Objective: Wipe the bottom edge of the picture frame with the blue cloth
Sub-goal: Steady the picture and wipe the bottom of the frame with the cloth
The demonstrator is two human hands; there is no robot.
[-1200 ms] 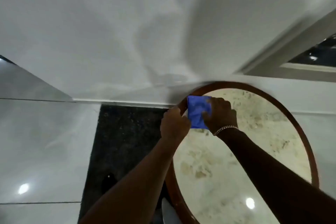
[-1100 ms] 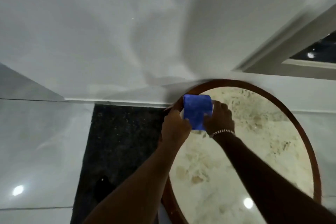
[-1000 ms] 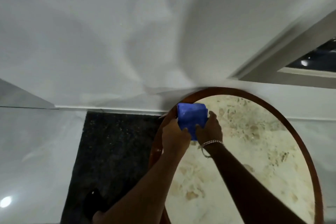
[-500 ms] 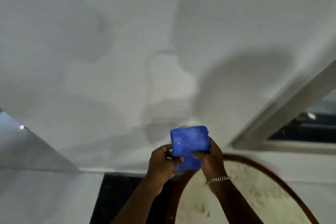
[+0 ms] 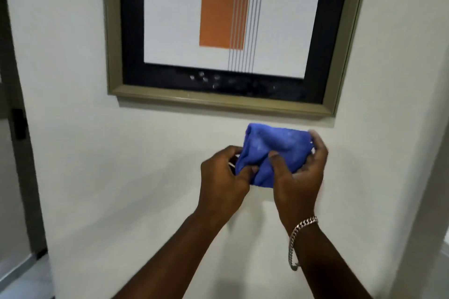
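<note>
A picture frame point(image 5: 218, 101) with an olive-grey moulding and black mat hangs on the white wall, its bottom edge running across the upper middle of the view. Pale specks dot the black mat just above that edge. Below the frame a bunched blue cloth point(image 5: 274, 150) is held between both hands, clear of the frame. My left hand point(image 5: 224, 181) grips the cloth's lower left part. My right hand point(image 5: 300, 175), with a chain bracelet on the wrist, wraps around its right side.
A dark door frame point(image 5: 18, 114) runs down the left edge of the view. The wall's corner point(image 5: 427, 153) turns away at the right. The print inside the frame shows an orange rectangle and thin vertical lines.
The view has swung up from a round wood-rimmed table and the floor to the wall with the picture. Both hands have lifted the blue cloth off the table rim to just below the frame.
</note>
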